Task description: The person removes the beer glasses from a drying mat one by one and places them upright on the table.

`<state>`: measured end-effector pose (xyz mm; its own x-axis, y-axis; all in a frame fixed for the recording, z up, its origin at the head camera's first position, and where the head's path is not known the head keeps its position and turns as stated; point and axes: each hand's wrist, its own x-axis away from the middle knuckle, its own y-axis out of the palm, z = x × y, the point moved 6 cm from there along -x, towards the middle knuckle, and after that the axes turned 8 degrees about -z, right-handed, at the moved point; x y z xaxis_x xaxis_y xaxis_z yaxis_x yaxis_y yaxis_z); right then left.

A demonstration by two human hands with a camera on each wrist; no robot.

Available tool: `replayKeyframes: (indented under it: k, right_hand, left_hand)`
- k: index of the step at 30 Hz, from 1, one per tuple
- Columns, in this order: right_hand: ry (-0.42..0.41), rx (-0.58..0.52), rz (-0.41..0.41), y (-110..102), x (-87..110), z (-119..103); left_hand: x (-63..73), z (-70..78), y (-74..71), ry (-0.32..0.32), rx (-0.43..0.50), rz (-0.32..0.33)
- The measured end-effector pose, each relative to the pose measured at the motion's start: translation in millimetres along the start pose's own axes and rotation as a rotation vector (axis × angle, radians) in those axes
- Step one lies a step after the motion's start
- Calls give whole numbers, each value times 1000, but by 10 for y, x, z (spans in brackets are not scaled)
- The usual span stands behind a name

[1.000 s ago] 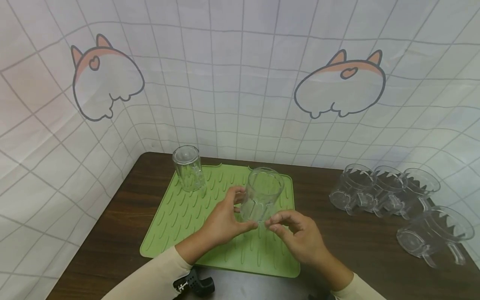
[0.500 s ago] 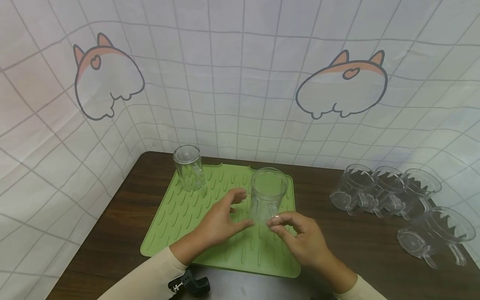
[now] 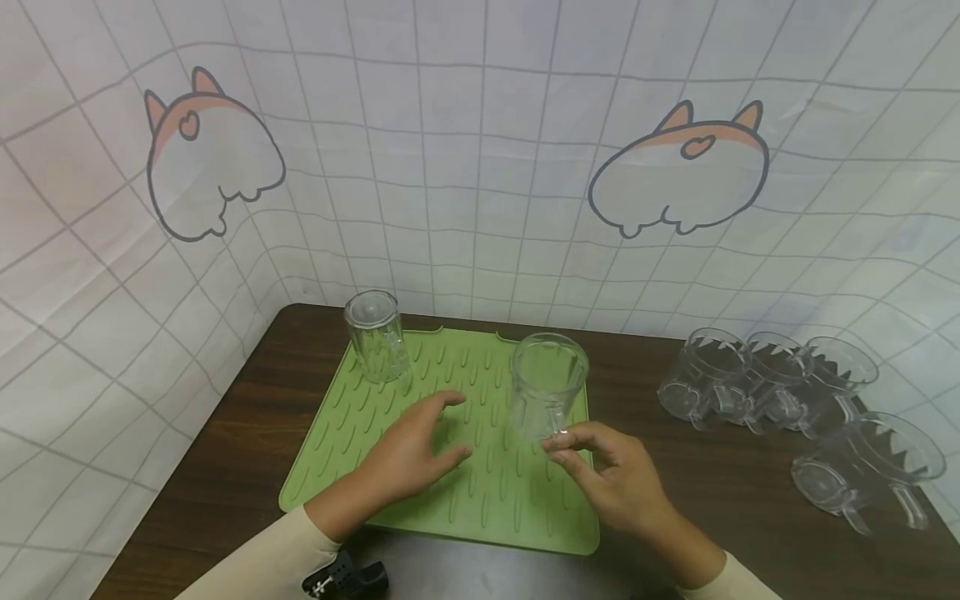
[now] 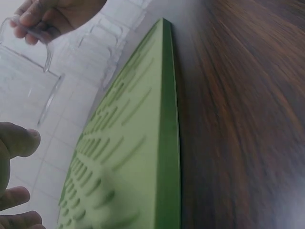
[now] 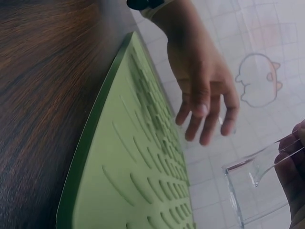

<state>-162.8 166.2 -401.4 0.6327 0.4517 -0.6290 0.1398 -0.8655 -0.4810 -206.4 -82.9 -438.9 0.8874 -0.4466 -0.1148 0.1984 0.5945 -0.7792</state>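
A clear glass mug (image 3: pixel 546 379) hangs rim-up over the right part of a ridged green drying mat (image 3: pixel 495 492). My right hand (image 3: pixel 618 479) pinches its handle between thumb and fingers; the left wrist view also shows this grip on the mug (image 4: pixel 26 88). To the mug's left, my left hand (image 3: pixel 397 450) is held over the mat, thumb and fingers spread and holding nothing. In the right wrist view the left hand (image 5: pixel 202 90) is apart from the glass. A second clear mug (image 3: pixel 377 337) stands upside down at the mat's back left corner.
Three clear mugs (image 3: pixel 772 375) stand upright in a row at the back right of the dark wooden table (image 3: pixel 712 467). Another mug (image 3: pixel 862 467) stands nearer, by the right edge. A white gridded curtain (image 3: pixel 480 167) encloses the table.
My left hand has let go of the mug and drawn away leftward and towards me. The mug, held by the handle in my right hand, has shifted slightly right.
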Motion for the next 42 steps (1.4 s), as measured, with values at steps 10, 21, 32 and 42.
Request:
replayKeyframes:
  k: [10, 21, 32, 42]
  right_hand:
    - [27, 29, 10, -67, 54, 13]
    - [40, -54, 18, -152, 158, 63]
    - [62, -29, 40, -248, 223, 81]
    - [81, -20, 50, -343, 311, 104]
  left_hand:
    - [157, -154, -78, 20, -103, 2]
    - [407, -348, -125, 18, -199, -38]
    - [632, -583, -113, -109, -322, -148]
    - [793, -819, -148, -258, -276, -232]
